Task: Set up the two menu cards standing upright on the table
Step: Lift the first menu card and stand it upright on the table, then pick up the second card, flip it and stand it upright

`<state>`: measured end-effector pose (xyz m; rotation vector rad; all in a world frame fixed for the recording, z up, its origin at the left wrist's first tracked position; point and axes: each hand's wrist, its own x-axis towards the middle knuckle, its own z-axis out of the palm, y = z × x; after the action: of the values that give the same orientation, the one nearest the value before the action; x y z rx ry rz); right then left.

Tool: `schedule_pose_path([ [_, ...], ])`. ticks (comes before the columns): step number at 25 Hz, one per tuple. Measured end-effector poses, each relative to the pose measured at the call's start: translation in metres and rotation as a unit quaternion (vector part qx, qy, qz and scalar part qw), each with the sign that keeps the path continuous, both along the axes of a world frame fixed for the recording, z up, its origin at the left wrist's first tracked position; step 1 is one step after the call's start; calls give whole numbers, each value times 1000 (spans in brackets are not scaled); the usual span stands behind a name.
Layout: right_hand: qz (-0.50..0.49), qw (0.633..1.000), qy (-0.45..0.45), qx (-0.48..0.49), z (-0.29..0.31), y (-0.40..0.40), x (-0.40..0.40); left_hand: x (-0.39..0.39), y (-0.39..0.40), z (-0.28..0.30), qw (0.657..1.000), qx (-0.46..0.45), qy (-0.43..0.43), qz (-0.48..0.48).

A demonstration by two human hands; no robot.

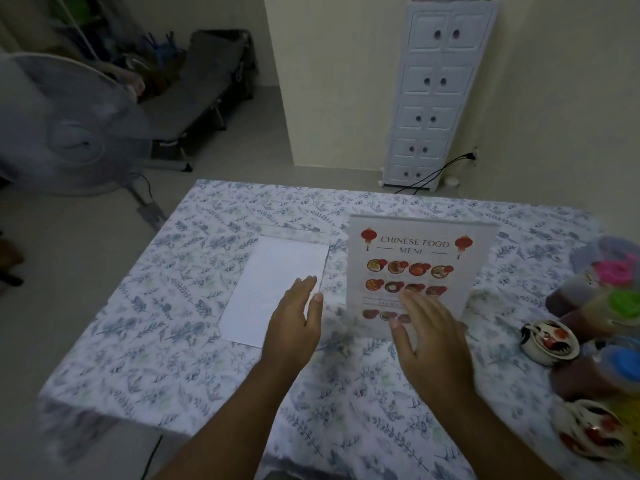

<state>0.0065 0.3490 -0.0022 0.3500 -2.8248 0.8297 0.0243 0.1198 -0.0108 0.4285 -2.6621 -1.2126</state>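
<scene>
A menu card in a clear holder stands upright on the table, printed "Chinese Food Menu" with food pictures. A second card lies flat to its left, its blank white side up, in a clear holder. My left hand hovers open over the flat card's near right corner. My right hand is spread open just in front of the standing card's lower edge, covering part of it. Neither hand grips anything.
The table has a blue floral cloth. At its right edge stand several sauce bottles with coloured caps and two painted ceramic cups. A standing fan is at the left, a white drawer tower beyond the table.
</scene>
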Motion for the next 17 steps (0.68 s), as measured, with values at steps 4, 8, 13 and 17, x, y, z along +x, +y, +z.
schedule_pose_path([
  [4,111,990,-60,61,-9,-74,1,14,-50,-11,996,-84,-36,-11],
  [8,150,976,-98,119,-33,-146,-14,6,-119,-32,985,-145,-95,-20],
  [13,68,946,-195,252,-71,-206,-51,-23,-206,-69,951,-226,-201,-62],
  [17,-51,940,-276,192,-97,-226,-54,-31,-237,-96,936,-212,-258,-117],
])
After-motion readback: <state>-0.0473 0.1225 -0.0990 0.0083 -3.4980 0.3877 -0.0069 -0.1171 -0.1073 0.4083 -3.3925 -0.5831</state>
